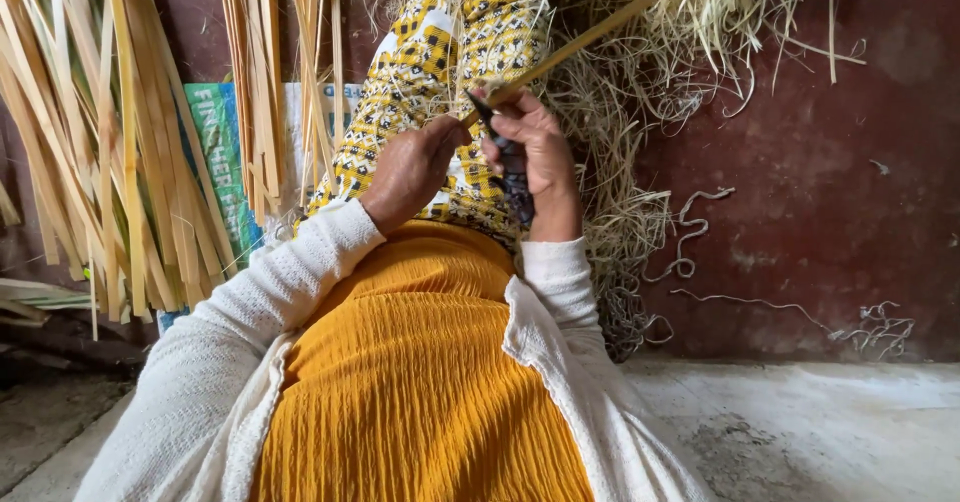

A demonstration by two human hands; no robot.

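The left hand (412, 167) is closed in a fist round the near end of a long cane strip (580, 44), which runs up and to the right from the hands toward a heap of shavings (640, 112). The right hand (535, 152) is closed too, gripping a knife (510, 167) with a dark wrapped handle; the blade end sits against the strip just where the two hands meet. Both hands rest over the lap, on a yellow patterned cloth (440, 52).

To do this paring well, it seems best to keep the blade at a shallow angle to the strip and let the left hand draw the cane steadily — short, even strokes, so the strip thins evenly rather than splitting. The thumb of the knife hand looks close to the edge, so the grip should stay firm and the cut should run away from the fingers.

Split strips (90, 132) lean in a bundle at the left, with a green printed sack (222, 162) behind them — well apart from the hands.
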